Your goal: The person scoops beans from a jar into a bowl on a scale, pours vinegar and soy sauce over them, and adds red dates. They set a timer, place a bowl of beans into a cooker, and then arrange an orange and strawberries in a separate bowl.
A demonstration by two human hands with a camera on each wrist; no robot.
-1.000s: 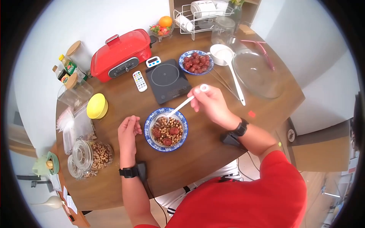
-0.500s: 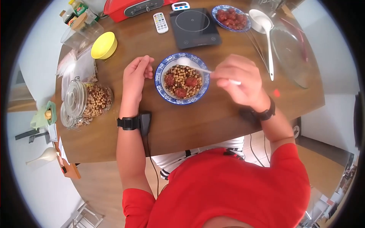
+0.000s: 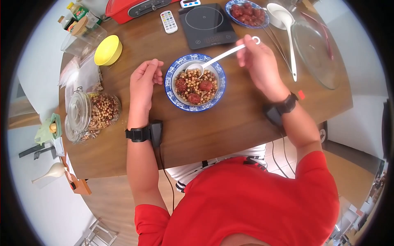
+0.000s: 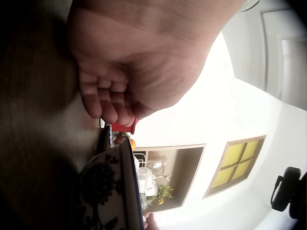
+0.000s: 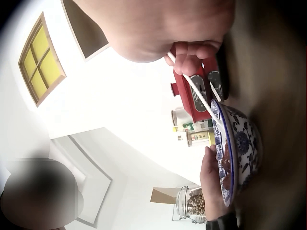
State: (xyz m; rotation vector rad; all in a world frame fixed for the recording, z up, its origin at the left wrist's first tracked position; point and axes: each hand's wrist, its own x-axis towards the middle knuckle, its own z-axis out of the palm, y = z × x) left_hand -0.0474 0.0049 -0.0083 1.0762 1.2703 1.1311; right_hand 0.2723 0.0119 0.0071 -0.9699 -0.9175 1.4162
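A blue-and-white bowl (image 3: pixel 195 107) holds mixed beans and several dark red dates. The right hand (image 3: pixel 262 67) pinches the handle of a white spoon (image 3: pixel 223 55) near its ringed end; the spoon's head lies on the beans at the bowl's far side. In the right wrist view, fingers (image 5: pixel 189 60) curl round the spoon's handle (image 5: pixel 199 93), which slants down into the bowl (image 5: pixel 244 143). Just left of the bowl, the left hand (image 3: pixel 143 84) rests on its side with fingers loosely curled, holding nothing. The left wrist view shows this hand (image 4: pixel 129 72) apart from the bowl (image 4: pixel 108 187).
Behind the bowl are a black cooktop (image 3: pixel 207 26), a remote (image 3: pixel 168 22) and a plate of dates (image 3: pixel 247 15). A white ladle (image 3: pixel 292 53) and glass lid (image 3: pixel 314 53) lie right. Yellow bowl (image 3: pixel 108 50) and bean jar (image 3: pixel 100 110) stand left.
Since half a second ago, the right hand has moved up and away from the bowl's side, and the spoon's head has come down onto the beans. The left hand has barely moved.
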